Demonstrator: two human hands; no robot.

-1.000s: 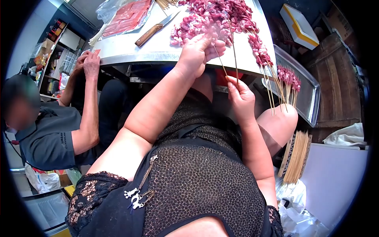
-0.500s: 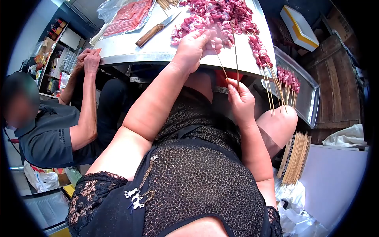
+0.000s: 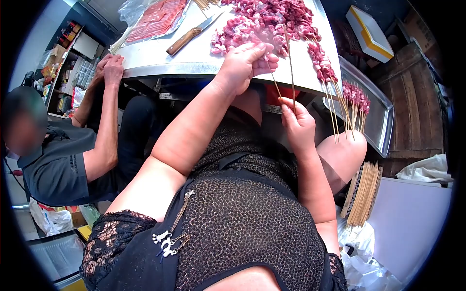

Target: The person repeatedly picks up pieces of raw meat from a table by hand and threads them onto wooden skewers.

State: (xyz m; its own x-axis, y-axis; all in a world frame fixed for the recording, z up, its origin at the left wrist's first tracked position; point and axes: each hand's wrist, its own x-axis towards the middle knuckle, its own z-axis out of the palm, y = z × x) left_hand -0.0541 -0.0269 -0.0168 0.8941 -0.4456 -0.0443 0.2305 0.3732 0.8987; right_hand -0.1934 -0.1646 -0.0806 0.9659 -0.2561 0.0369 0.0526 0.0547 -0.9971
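Note:
My left hand (image 3: 246, 68) is at the front edge of the table, its fingers curled around a small piece of meat at the upper end of a thin skewer (image 3: 275, 83). Lower down, my right hand (image 3: 297, 123) pinches that skewer between thumb and fingers. A second, longer brown stick (image 3: 291, 63) also runs up from my right hand toward the meat pile. Just beyond my left hand lies a heap of cut raw meat pieces (image 3: 272, 22). Loaded meat skewers (image 3: 321, 63) rest at the table's right edge, their bare ends sticking out over my knee.
A wooden-handled knife (image 3: 187, 40) lies left of the meat, near packaged sliced meat (image 3: 158, 19). More loaded skewers (image 3: 357, 97) sit on a metal tray (image 3: 381, 114) to the right. A bundle of bare skewers (image 3: 365, 194) stands below. Another person (image 3: 63, 165) sits at the left, hands at the table edge.
My left hand has shifted slightly down and to the right, with its fingers further along the skewer's upper end. My right hand has barely moved.

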